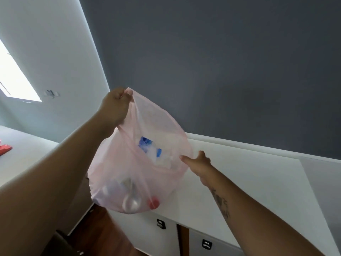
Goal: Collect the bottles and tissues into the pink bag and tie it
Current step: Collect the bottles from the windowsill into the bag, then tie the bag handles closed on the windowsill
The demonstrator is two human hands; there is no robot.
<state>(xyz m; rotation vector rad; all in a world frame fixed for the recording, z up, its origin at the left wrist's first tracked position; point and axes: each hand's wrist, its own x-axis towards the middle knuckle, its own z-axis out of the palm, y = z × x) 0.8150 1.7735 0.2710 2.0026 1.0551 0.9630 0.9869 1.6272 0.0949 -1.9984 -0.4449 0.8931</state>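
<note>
A thin pink bag [158, 122] hangs in the air in front of me, its mouth held apart. My left hand [115, 106] pinches the rim at the upper left. My right hand [198, 163] pinches the rim at the lower right. Through the plastic I see a clear bottle with a blue label [149, 147] near the mouth, white tissues [166, 161] beside it, a clear bottle [132, 200] at the bottom and a red cap [154, 204] next to it.
A white counter [258, 178] runs below the bag to the right, with cabinet doors and dark handles [160, 224] under it. A grey table [24, 154] with a red object [5, 148] lies to the left. Wooden floor [103, 233] shows below. A dark wall stands behind.
</note>
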